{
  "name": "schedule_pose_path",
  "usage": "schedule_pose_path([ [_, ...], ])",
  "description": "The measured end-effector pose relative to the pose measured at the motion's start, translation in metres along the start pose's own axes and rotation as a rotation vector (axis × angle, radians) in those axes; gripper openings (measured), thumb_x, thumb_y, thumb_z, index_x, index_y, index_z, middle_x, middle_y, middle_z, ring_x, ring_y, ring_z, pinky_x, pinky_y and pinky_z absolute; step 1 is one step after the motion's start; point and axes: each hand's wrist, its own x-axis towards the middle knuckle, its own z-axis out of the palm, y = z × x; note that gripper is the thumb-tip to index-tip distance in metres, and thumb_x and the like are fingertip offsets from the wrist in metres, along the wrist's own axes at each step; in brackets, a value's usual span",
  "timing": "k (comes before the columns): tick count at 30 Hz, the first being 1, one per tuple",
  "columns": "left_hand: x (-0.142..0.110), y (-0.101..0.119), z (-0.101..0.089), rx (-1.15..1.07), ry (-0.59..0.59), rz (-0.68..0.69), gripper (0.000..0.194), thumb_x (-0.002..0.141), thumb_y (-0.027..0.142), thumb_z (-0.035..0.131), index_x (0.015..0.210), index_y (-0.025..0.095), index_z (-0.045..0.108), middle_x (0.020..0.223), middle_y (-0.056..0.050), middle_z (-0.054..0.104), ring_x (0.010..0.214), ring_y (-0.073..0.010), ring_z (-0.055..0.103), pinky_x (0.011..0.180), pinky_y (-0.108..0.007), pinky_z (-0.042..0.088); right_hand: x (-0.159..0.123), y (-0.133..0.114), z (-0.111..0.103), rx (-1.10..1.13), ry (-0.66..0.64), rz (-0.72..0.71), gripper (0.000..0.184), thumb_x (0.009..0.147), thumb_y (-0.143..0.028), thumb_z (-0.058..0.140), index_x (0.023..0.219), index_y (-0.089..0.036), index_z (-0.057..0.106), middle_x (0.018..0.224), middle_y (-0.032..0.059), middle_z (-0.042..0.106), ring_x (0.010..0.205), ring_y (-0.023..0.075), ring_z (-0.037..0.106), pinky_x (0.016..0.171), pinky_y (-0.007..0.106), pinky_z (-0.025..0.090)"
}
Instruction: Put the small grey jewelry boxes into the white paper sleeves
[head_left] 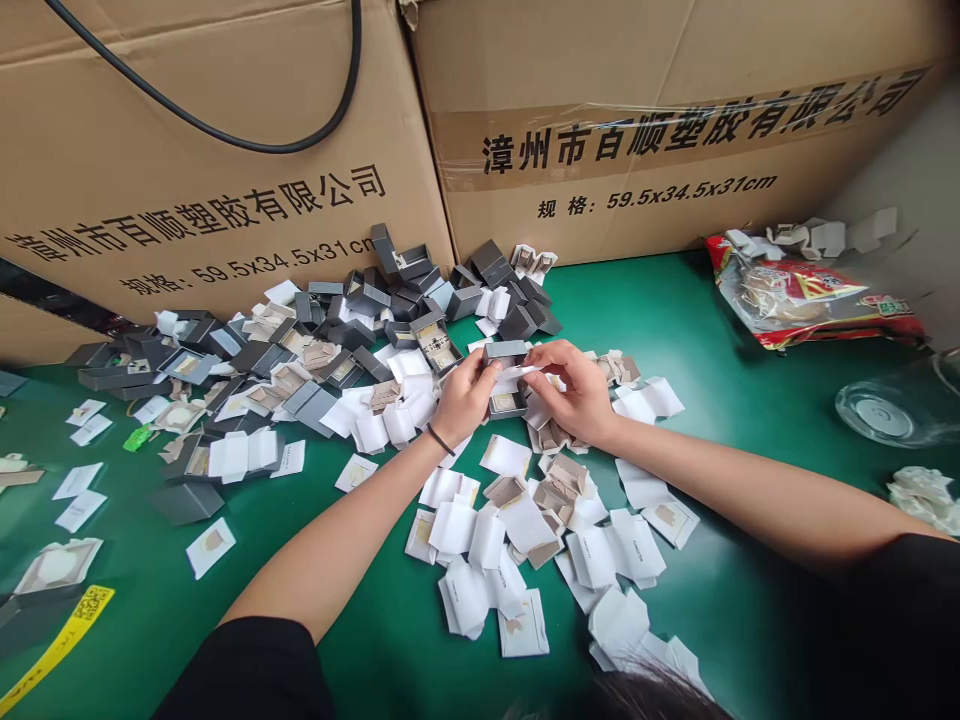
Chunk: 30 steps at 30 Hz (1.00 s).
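My left hand [463, 398] and my right hand [576, 392] meet above the green table [720, 340]. Together they grip a small dark grey hinged box [505, 378] that stands open, with a beige insert in its lower half. The left hand's fingers curl round the box's left side. The right hand pinches a white paper piece [525, 373] at the box's right edge. A dark band circles my left wrist [441, 440]. Below my hands lie several folded white paper inserts [517, 540]. A heap of grey boxes [360, 330] spreads to the left.
Two large printed cardboard cartons [600, 130] stand along the table's back, with a black cable [225, 130] across the left one. A red snack bag [810, 300] and a clear lid or dish [885, 412] lie at the right. A yellow label [71, 630] sits front left.
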Motion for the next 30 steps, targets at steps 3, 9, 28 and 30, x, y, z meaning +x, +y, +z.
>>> schedule_pose_path([
  [3, -0.001, 0.003, -0.003, -0.031, -0.039, 0.008, 0.033, 0.092, 0.041, 0.039, 0.101, 0.013, 0.054, 0.095, -0.007, 0.058, 0.094, -0.0165, 0.053, 0.086, -0.026, 0.041, 0.001, -0.001, 0.000, -0.051, 0.010, -0.012, 0.017, 0.083, -0.009, 0.057, 0.094, -0.018, 0.047, 0.088, 0.0053, 0.056, 0.084, 0.0145, 0.057, 0.072, 0.030, 0.049],
  [9, -0.004, 0.005, -0.006, -0.306, -0.238, -0.125, 0.054, 0.091, 0.056, 0.036, 0.130, 0.020, 0.039, 0.118, -0.012, 0.052, 0.080, -0.0153, 0.059, 0.063, -0.027, 0.052, 0.005, -0.004, -0.002, -0.138, 0.034, -0.034, 0.012, 0.084, -0.011, 0.057, 0.089, -0.017, 0.048, 0.084, 0.0057, 0.057, 0.076, 0.0135, 0.052, 0.067, 0.029, 0.046],
  [28, -0.005, 0.006, 0.000, -0.042, -0.218, -0.157, 0.057, 0.090, 0.065, 0.029, 0.113, 0.016, 0.045, 0.055, 0.001, 0.053, 0.047, -0.0142, 0.056, 0.048, -0.023, 0.045, 0.012, 0.006, -0.008, -0.304, -0.065, -0.202, 0.011, 0.086, -0.007, 0.051, 0.093, -0.015, 0.052, 0.083, 0.0063, 0.061, 0.076, 0.0144, 0.054, 0.066, 0.027, 0.046],
  [30, -0.005, 0.006, 0.000, -0.042, -0.224, -0.160, 0.057, 0.090, 0.065, 0.029, 0.113, 0.016, 0.045, 0.055, 0.000, 0.053, 0.047, -0.0143, 0.056, 0.048, -0.023, 0.045, 0.013, 0.006, -0.007, -0.299, -0.070, -0.198, 0.010, 0.086, -0.007, 0.051, 0.092, -0.015, 0.052, 0.083, 0.0063, 0.061, 0.076, 0.0149, 0.054, 0.066, 0.028, 0.046],
])
